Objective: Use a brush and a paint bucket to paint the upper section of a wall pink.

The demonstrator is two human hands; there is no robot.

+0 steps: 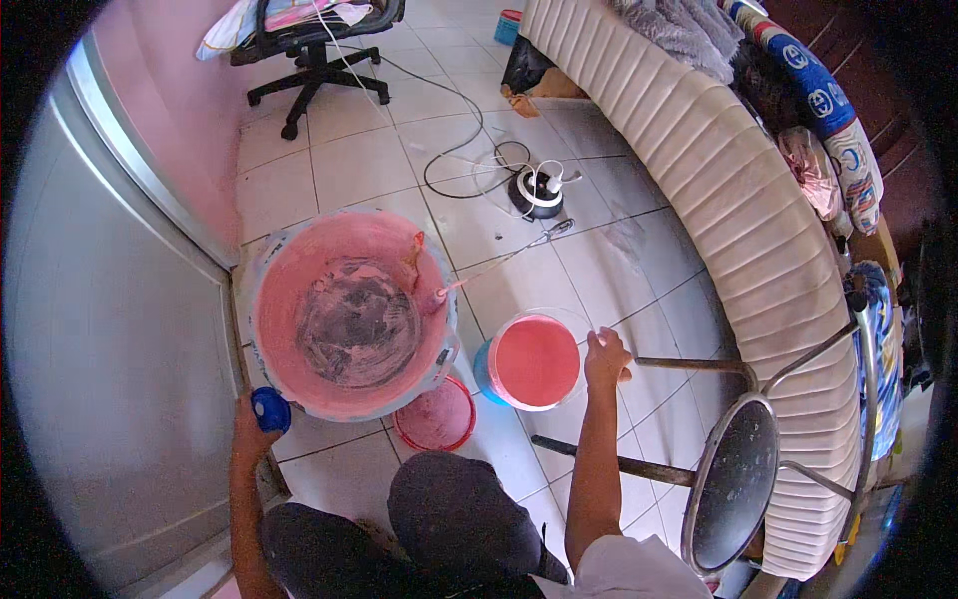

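My left hand is closed round a blue, round, cap-like thing beside the near-left rim of a big tub; its exact kind is unclear. Pink residue coats the inside of the tub, and grey streaks mark its bottom. A pink-smeared tool rests against its right wall, with a cord leading out. To the right stands a blue bucket holding smooth pink liquid. At the bucket's right edge, my right hand has its fingers closed on what looks like the pale bucket handle.
A red-rimmed pink lid lies between tub and bucket. Beyond them, a round power strip trails cords over the tiles. A metal-legged stool lies tipped at right, near a long beige couch. A grey door borders the left.
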